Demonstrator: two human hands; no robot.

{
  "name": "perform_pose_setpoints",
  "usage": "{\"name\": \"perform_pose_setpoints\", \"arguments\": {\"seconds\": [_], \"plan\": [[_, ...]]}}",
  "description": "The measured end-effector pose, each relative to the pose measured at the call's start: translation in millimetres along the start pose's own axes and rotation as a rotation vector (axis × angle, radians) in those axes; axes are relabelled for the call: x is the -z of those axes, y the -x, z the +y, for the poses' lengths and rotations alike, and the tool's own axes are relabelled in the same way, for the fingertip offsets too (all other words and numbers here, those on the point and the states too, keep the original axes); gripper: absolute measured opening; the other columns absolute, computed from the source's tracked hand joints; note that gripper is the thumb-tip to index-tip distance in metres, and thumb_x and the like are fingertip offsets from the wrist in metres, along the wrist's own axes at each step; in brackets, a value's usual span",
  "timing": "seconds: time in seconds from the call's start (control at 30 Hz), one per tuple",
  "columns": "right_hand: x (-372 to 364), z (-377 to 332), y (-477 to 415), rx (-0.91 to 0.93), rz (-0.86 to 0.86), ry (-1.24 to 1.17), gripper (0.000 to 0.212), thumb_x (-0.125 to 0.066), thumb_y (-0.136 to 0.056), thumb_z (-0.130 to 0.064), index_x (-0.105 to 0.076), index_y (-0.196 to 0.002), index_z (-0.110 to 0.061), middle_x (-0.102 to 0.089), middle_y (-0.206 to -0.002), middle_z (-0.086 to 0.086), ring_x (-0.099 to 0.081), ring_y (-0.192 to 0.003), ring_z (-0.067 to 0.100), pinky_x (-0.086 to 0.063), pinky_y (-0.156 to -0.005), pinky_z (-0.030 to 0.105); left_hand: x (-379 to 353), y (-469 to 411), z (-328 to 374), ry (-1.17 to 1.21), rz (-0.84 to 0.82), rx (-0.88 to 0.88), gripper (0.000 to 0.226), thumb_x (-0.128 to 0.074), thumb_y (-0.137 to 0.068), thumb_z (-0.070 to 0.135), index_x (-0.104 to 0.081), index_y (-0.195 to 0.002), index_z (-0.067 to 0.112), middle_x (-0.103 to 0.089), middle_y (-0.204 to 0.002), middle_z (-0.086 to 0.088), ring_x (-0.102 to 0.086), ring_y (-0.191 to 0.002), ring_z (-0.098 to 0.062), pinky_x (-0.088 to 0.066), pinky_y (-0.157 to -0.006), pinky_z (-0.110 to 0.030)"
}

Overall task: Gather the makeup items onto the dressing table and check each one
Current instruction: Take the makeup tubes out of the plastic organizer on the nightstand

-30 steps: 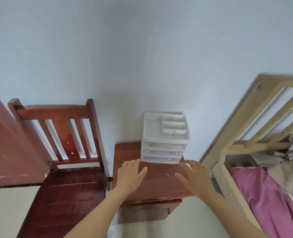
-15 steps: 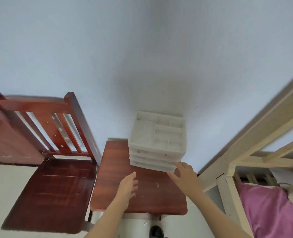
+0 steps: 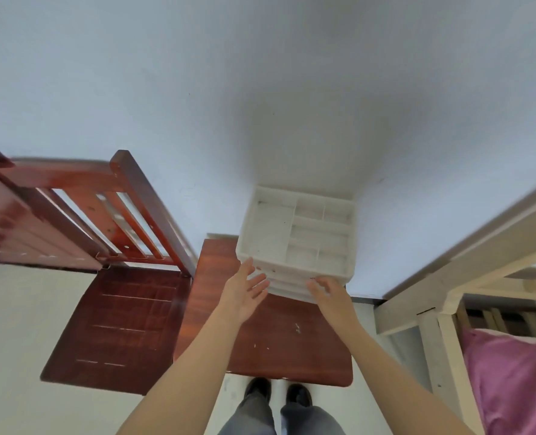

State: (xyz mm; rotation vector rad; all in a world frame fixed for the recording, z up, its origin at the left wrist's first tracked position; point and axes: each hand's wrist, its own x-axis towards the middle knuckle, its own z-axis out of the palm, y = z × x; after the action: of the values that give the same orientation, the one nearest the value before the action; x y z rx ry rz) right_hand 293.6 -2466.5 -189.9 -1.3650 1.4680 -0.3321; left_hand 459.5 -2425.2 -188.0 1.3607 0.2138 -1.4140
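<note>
A white plastic makeup organizer (image 3: 294, 233) with divided top compartments and drawers below stands at the back of a small red-brown dressing table (image 3: 279, 343), against the wall. Its top compartments look empty. My left hand (image 3: 244, 291) is open, fingers straight, its fingertips at the organizer's lower left front corner. My right hand (image 3: 327, 293) reaches the drawer fronts at the lower right, fingers slightly bent; whether it grips a drawer is unclear. What the drawers hold is not visible.
A red-brown wooden chair (image 3: 119, 321) stands directly left of the table. A pale wooden bed frame (image 3: 448, 277) with a pink sheet (image 3: 511, 381) lies to the right. My feet (image 3: 276, 395) are at the table's front edge.
Both hands moved forward from above the tabletop to the organizer's drawer fronts. The view came closer and tilted further down over the table.
</note>
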Motion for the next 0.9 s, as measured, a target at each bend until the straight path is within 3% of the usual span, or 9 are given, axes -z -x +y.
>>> {"name": "perform_pose_setpoints", "arguments": {"seconds": [0.1,0.17,0.27,0.33,0.43,0.57,0.67,0.73,0.9], "plan": [[-12,-7,-3,-0.143,0.012,-0.203,0.039,-0.051,-0.092,-0.033,-0.056,-0.118,-0.005,-0.060,-0.108,0.001,-0.052,-0.105,0.018,-0.038,-0.092,0.029,-17,-1,1,0.056,-0.040,0.038,0.060,-0.056,-0.089,0.036,-0.035,-0.133,0.002,-0.054,-0.113,-0.019,-0.054,-0.109,-0.032,-0.042,-0.094,-0.037],[-20,-12,-7,-0.284,-0.001,-0.466,0.039,-0.050,-0.092,-0.036,-0.054,-0.118,-0.007,-0.057,-0.104,0.002,-0.051,-0.103,0.019,-0.040,-0.094,0.034,-22,-3,0,0.107,-0.039,0.060,0.065,-0.057,-0.089,0.033,-0.028,-0.136,-0.001,-0.051,-0.119,-0.024,-0.049,-0.120,-0.034,-0.040,-0.099,-0.037],[-27,-17,-13,-0.419,0.001,-0.821,0.040,-0.052,-0.091,-0.037,-0.050,-0.117,-0.006,-0.055,-0.111,0.010,-0.054,-0.109,0.025,-0.040,-0.095,0.037,-19,-11,-2,0.139,-0.011,0.079,0.063,-0.058,-0.089,0.029,-0.027,-0.137,0.002,-0.054,-0.097,-0.019,-0.052,-0.111,-0.032,-0.041,-0.099,-0.036],[-27,-16,-17,-0.452,0.018,-0.932,0.045,-0.053,-0.091,-0.035,-0.049,-0.119,-0.001,-0.056,-0.117,0.017,-0.053,-0.118,0.029,-0.040,-0.095,0.036,-16,-15,-3,0.133,-0.009,0.089,0.061,-0.060,-0.088,0.028,-0.030,-0.135,0.004,-0.054,-0.093,-0.017,-0.052,-0.105,-0.030,-0.040,-0.101,-0.036],[-25,-16,-21,-0.439,0.055,-0.925,0.048,-0.054,-0.091,-0.032,-0.049,-0.121,0.006,-0.053,-0.130,0.023,-0.052,-0.122,0.032,-0.040,-0.098,0.036,-14,-19,-2,0.123,-0.026,0.083,0.055,-0.059,-0.088,0.026,-0.034,-0.133,0.005,-0.056,-0.093,-0.016,-0.052,-0.106,-0.029,-0.040,-0.097,-0.035],[-19,-13,-30,-0.407,0.113,-0.843,0.045,-0.054,-0.091,-0.030,-0.051,-0.118,0.007,-0.053,-0.130,0.026,-0.055,-0.118,0.034,-0.042,-0.100,0.038,-21,-19,-1,0.143,-0.046,0.097,0.049,-0.058,-0.089,0.021,-0.039,-0.130,0.003,-0.055,-0.095,-0.017,-0.050,-0.120,-0.033,-0.039,-0.099,-0.035],[-12,-13,-36,-0.406,0.125,-0.873,0.040,-0.056,-0.090,-0.031,-0.052,-0.113,0.002,-0.055,-0.128,0.023,-0.058,-0.105,0.028,-0.042,-0.099,0.036,-31,-13,-3,0.168,-0.048,0.117,0.048,-0.057,-0.090,0.019,-0.038,-0.131,0.003,-0.050,-0.122,-0.024,-0.046,-0.125,-0.033,-0.037,-0.106,-0.037],[-10,-12,-38,-0.416,0.123,-0.928,0.048,-0.057,-0.089,-0.031,-0.047,-0.123,0.002,-0.052,-0.130,0.022,-0.056,-0.112,0.030,-0.040,-0.101,0.036,-36,-11,-5,0.212,-0.050,0.132,0.052,-0.057,-0.090,0.019,-0.034,-0.134,0.004,-0.041,-0.135,-0.026,-0.044,-0.127,-0.034,-0.036,-0.108,-0.037],[-11,-13,-37,-0.435,0.052,-1.130,0.048,-0.057,-0.089,-0.029,-0.042,-0.129,-0.007,-0.047,-0.135,0.025,-0.049,-0.123,0.034,-0.038,-0.101,0.038,-42,-7,-6,0.301,-0.043,0.142,0.054,-0.058,-0.089,0.018,-0.031,-0.134,0.005,-0.038,-0.138,-0.025,-0.042,-0.128,-0.033,-0.034,-0.110,-0.038]]}}
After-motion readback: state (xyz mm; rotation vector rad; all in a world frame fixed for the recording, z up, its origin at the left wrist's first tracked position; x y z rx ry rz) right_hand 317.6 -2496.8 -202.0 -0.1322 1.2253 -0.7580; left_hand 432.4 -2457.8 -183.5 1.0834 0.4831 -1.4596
